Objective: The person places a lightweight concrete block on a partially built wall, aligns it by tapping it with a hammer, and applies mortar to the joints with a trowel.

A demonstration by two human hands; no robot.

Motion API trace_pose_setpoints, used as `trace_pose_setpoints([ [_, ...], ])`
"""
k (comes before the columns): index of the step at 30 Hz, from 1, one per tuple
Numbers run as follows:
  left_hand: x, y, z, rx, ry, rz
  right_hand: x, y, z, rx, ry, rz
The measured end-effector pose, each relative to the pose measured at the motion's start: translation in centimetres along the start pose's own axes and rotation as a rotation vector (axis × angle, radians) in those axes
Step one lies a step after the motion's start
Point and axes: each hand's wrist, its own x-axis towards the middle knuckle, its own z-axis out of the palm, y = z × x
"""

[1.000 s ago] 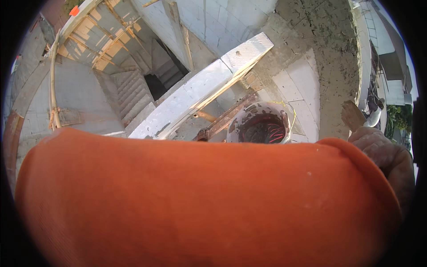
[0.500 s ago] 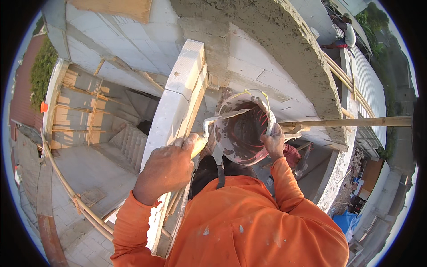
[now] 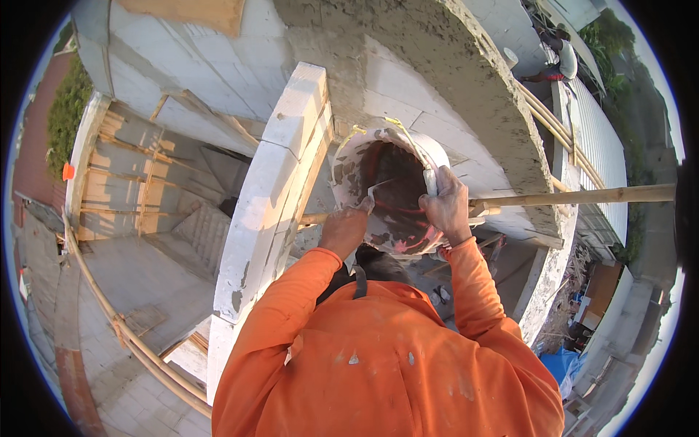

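A mortar-smeared bucket (image 3: 432,148) is tipped in front of me, its dark inside facing toward me. My right hand (image 3: 448,207) is closed on the white grip of its handle, against the rim. My left hand (image 3: 345,231) is closed around a trowel (image 3: 373,192) at the near left side of the bucket's mouth. The trowel's blade reaches inside and shows only faintly; its handle is hidden in my fist. How much mortar lies in the bucket I cannot make out.
A white block wall (image 3: 271,189) runs along my left, with a drop to a lower floor beyond it. A bamboo pole (image 3: 575,197) juts in from the right. Ahead rises a partly rendered wall (image 3: 466,87). Another person (image 3: 565,58) sits at the far right.
My left hand has moved right and brought the trowel down from above the wall into the bucket. The bucket has tilted and its handle has shifted, my right hand still on it.
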Motion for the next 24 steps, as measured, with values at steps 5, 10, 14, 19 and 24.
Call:
trace_pose_setpoints([
  [5,0.6,0.3,2.3,-0.193,-0.04,0.097,0.5,0.2,-0.2,0.063,0.004,0.028],
  [10,-0.1,1.5,1.7,-0.793,-0.48,-0.095,0.7,1.3,0.2,0.093,0.008,0.052],
  [14,-1.7,1.6,1.7,-1.223,-0.559,-0.124,0.8,3.5,0.4,0.146,0.009,0.137],
  [19,-2.6,0.2,2.6,-1.478,-0.613,-0.128,1.7,6.7,1.4,0.345,0.076,0.203],
  [24,-3.3,-2.2,1.6,-1.592,-0.537,-0.181,2.1,7.7,3.1,0.61,0.092,0.348],
])
